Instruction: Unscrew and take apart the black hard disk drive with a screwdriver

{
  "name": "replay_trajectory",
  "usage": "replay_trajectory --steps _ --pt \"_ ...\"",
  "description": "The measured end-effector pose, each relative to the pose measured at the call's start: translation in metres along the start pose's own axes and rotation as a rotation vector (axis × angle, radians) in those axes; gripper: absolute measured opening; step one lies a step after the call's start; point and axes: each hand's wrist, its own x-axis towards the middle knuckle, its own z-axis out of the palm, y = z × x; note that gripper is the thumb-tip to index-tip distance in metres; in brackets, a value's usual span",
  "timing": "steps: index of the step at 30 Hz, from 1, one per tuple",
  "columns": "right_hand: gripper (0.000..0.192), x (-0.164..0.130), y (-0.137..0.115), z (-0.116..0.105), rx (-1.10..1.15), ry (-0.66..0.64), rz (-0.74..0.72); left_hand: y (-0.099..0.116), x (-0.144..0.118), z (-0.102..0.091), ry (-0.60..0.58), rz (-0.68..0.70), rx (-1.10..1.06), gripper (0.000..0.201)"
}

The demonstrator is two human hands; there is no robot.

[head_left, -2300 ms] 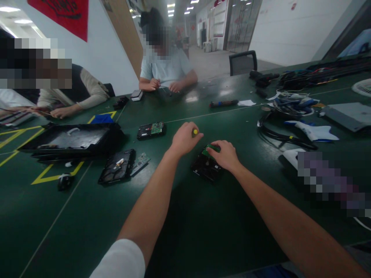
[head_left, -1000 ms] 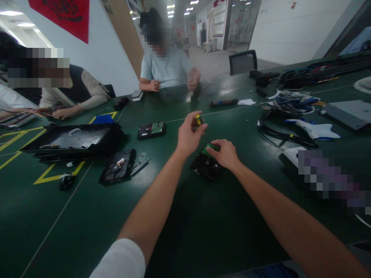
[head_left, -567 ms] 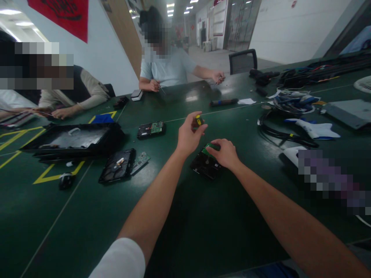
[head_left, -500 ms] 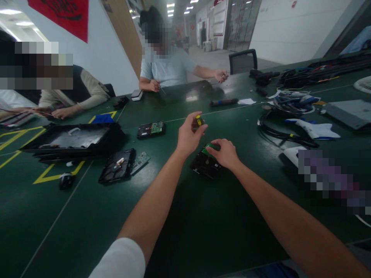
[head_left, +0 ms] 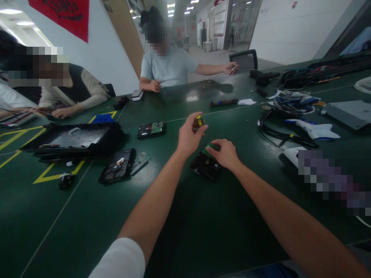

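1. Since the earliest frame, your left hand [head_left: 189, 134] has shifted slightly right, clamped on a yellow tool [head_left: 199, 121].
2. Its yellow end points up; the rest is hidden.
3. Your right hand [head_left: 226, 153] grips the far end of the hard drive [head_left: 204, 166], whose long axis runs away from you, leaning right.

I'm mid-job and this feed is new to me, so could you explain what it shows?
No machine here: these are a person's bare hands, seen by one camera worn on the head, looking forward and down. The left hand holds a small yellow object, partly hidden. The right hand is on a black device with a green part. On the green table, to the left, lie a black casing, a loose circuit board and a black tray; to the right is black cable.
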Motion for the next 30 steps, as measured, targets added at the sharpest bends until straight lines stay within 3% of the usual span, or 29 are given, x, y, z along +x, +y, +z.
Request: replay_trajectory --steps 30 --pt "0.04 0.0004 0.0018 0.0009 0.0 -0.006 -0.012 -0.0036 -0.0011 0.0006 0.025 0.019 0.03 0.054"
